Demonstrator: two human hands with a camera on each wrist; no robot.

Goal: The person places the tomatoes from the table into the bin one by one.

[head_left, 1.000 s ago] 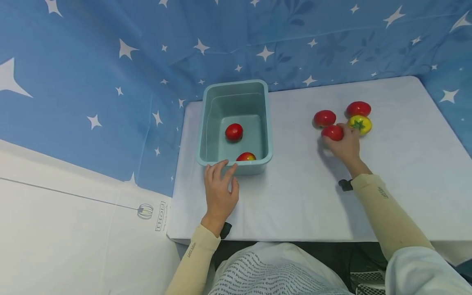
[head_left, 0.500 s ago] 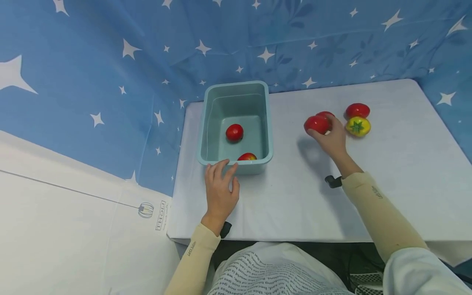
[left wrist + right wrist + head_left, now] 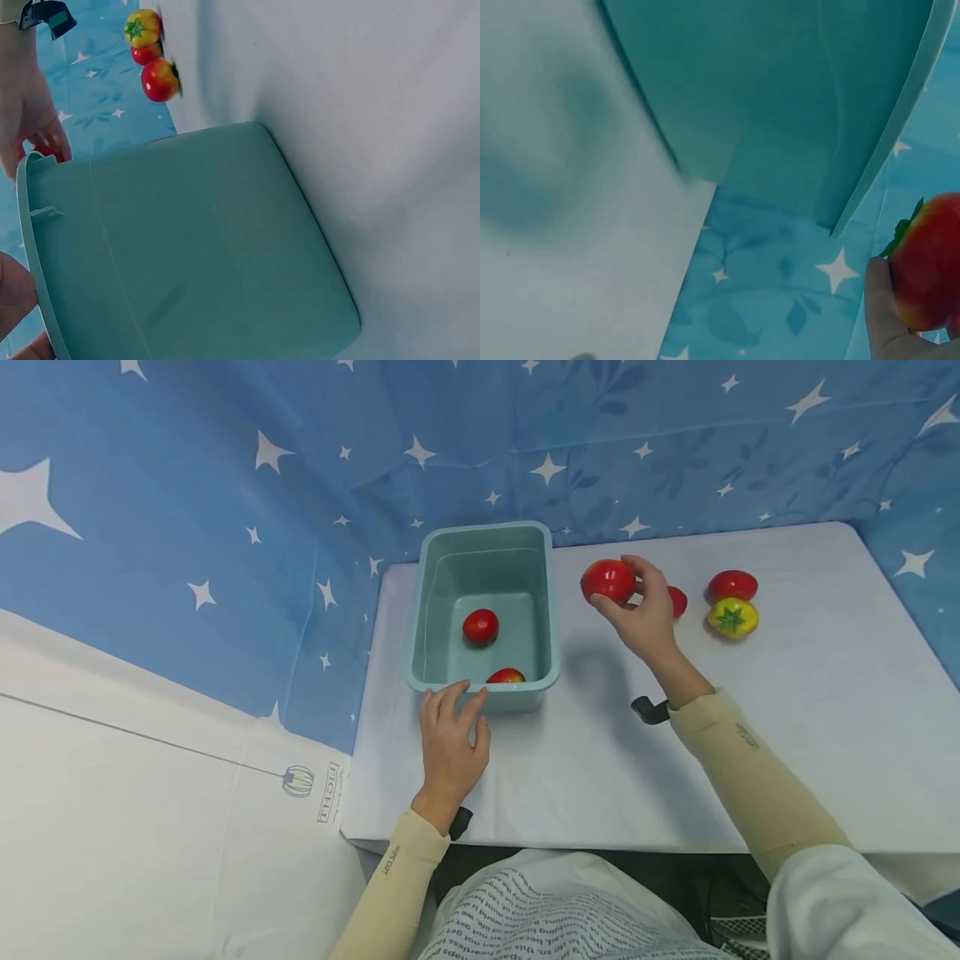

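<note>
My right hand (image 3: 645,614) has its thumb and fingers curled round a red tomato (image 3: 606,580), held up off the counter (image 3: 810,710) just to the right of the blue-green bin (image 3: 480,560). The right wrist view shows the tomato's green leaves and a yellowish tinge near them, with one of my fingers lying along its side. My left hand (image 3: 453,747) is loosely open, fingers slightly bent and spread, and has nothing in its grasp; its fingertips rest at the near rim of the bin. Two tomatoes lie in the bin: one fully red (image 3: 481,627) around the middle of the floor, the other red and yellow (image 3: 506,676), partly hidden by the near rim. Three more sit on the counter to the right of the bin. A red one (image 3: 678,602) is partly covered by my right hand in the head view, while farther right another red one (image 3: 732,586) lies just behind a yellow one (image 3: 732,619) whose star of green leaves faces up. A pale cloth covers the counter, and my right arm throws a soft shadow across it. I have beige sleeves (image 3: 750,785) on both forearms, and behind the counter hangs a blue backdrop (image 3: 465,468) printed with white stars.
</note>
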